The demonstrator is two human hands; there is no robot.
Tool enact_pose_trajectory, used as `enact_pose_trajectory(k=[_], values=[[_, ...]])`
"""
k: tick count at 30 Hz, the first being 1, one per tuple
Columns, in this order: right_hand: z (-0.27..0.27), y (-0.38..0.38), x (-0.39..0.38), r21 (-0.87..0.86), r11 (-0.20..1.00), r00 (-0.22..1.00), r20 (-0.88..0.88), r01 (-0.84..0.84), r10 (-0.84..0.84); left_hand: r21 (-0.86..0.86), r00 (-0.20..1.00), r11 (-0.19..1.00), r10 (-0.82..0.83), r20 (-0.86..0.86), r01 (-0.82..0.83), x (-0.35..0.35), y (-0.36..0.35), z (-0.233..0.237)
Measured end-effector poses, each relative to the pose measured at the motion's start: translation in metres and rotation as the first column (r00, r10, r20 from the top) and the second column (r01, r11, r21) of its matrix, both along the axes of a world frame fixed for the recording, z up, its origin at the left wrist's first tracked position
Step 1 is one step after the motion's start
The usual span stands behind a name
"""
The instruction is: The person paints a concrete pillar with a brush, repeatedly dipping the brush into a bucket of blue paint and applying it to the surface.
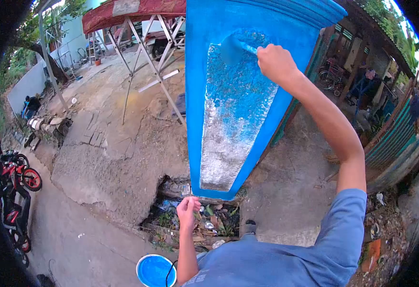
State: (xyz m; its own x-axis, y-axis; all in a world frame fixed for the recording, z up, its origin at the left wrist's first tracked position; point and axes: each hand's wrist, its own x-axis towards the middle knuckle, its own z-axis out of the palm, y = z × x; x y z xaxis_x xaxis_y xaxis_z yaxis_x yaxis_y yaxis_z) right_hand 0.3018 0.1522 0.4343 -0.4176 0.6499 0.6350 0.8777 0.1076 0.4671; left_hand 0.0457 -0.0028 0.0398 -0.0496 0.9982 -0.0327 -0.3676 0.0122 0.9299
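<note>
Holding the paintbrush [240, 46] against the rough panel's [233, 115] upper end, my right hand's [280, 63] fingers wrapped round its handle, I'd press bristles into every pit. My left hand [189, 211] shows curled fingers; I cannot tell whether they grip anything.

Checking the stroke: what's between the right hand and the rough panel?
The head view shows a brush, held in the right hand over the rough panel.
</note>
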Motion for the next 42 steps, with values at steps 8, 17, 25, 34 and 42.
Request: enact_pose_trajectory(k=[8,17,25,34,42], values=[[-0.002,-0.009,-0.009,0.029,0.999,0.993,-0.112,-0.025,0.028,-0.006,1.000,1.000,0.003,0.020,-0.003,-0.001,-0.003,-0.005],[-0.002,-0.016,-0.016,-0.048,0.998,0.994,-0.098,0.045,-0.049,0.006,1.000,1.000,0.020,-0.021,-0.020,-0.003,-0.004,-0.007],[-0.013,0.003,-0.015,-0.039,0.999,0.996,-0.094,0.007,-0.011,0.004,0.999,1.000,0.012,0.034,-0.012,-0.001,-0.008,-0.007],[-0.005,0.007,-0.021,-0.049,0.999,0.991,-0.130,0.004,-0.010,-0.033,0.999,0.999,0.031,0.024,-0.030,-0.004,-0.010,-0.013],[-0.006,-0.009,-0.021,-0.001,1.000,0.985,-0.173,0.027,-0.026,-0.013,1.000,1.000,0.021,0.017,-0.020,-0.007,-0.008,-0.014]])
